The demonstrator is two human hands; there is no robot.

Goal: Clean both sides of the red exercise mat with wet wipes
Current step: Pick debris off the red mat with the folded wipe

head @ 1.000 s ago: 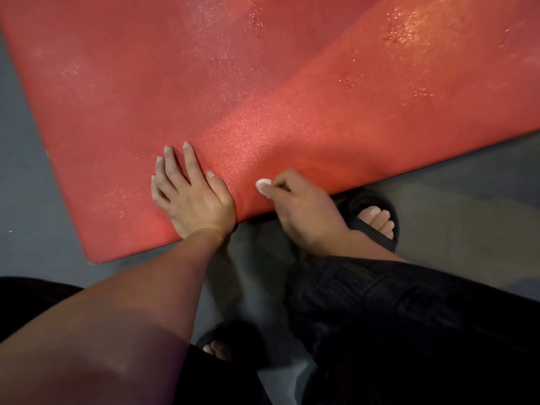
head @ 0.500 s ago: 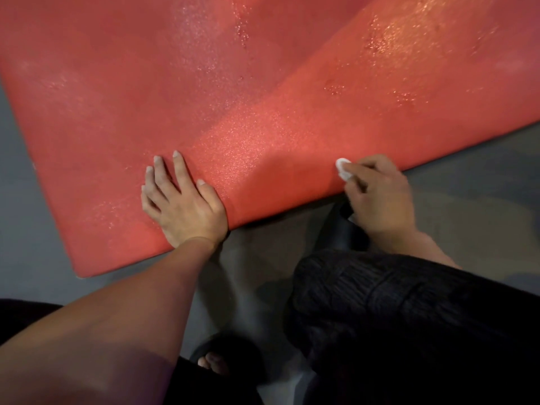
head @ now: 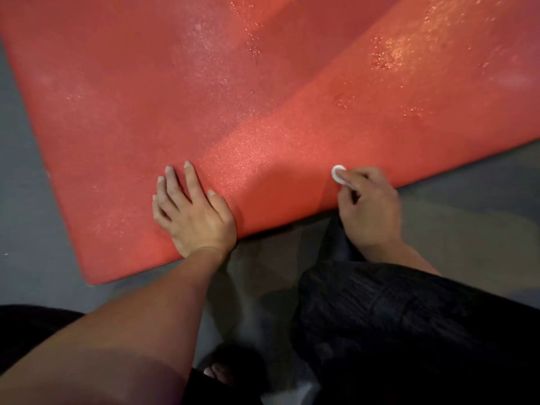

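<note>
My flat left hand (head: 195,213) pins the soft, floppy red foam exercise mat (head: 204,92); my right hand (head: 368,206) pinches a small white wipe (head: 338,173) at its near edge.

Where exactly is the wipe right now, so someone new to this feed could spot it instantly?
Find the big red mat on the grey floor and follow its near edge rightward. There the right hand pinches a small wadded wipe against the mat. It is the only white thing on the red; the left hand lies flat and holds nothing.
</note>
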